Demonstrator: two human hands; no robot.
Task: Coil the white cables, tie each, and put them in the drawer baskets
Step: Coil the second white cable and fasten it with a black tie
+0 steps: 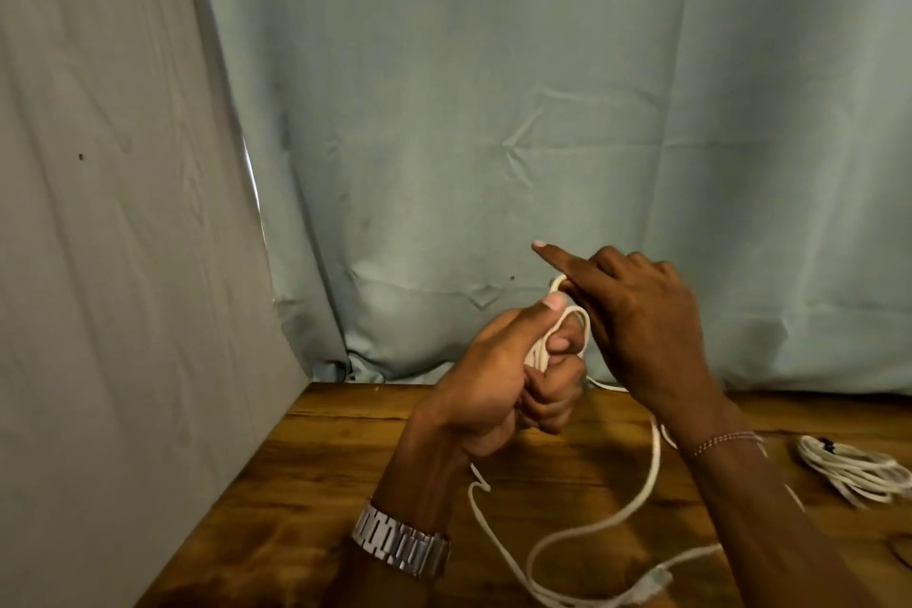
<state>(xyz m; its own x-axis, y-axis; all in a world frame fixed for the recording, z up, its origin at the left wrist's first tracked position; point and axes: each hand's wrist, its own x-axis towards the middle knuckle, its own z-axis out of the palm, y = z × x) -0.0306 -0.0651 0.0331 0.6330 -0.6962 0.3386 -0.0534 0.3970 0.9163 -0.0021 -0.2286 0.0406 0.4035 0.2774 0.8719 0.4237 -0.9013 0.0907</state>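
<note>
My left hand [513, 375] is raised above the wooden table [306, 484] and grips several loops of a white cable [582, 528], thumb pressed on the loops. My right hand [636, 311] is just to its right with the index finger stretched out; a strand of the cable passes under its fingers near the loops, and I cannot see whether it pinches the strand. The loose part of the cable hangs down and curves over the table to a plug end [654, 580] at the bottom. A second coiled white cable [858, 472] lies on the table at the right edge.
A pale green cloth backdrop [493, 114] hangs behind the table. A grey panel [108, 212] closes off the left side. I wear a metal watch [399, 541] on the left wrist and a thin bracelet [725, 439] on the right. No drawer or basket is in view.
</note>
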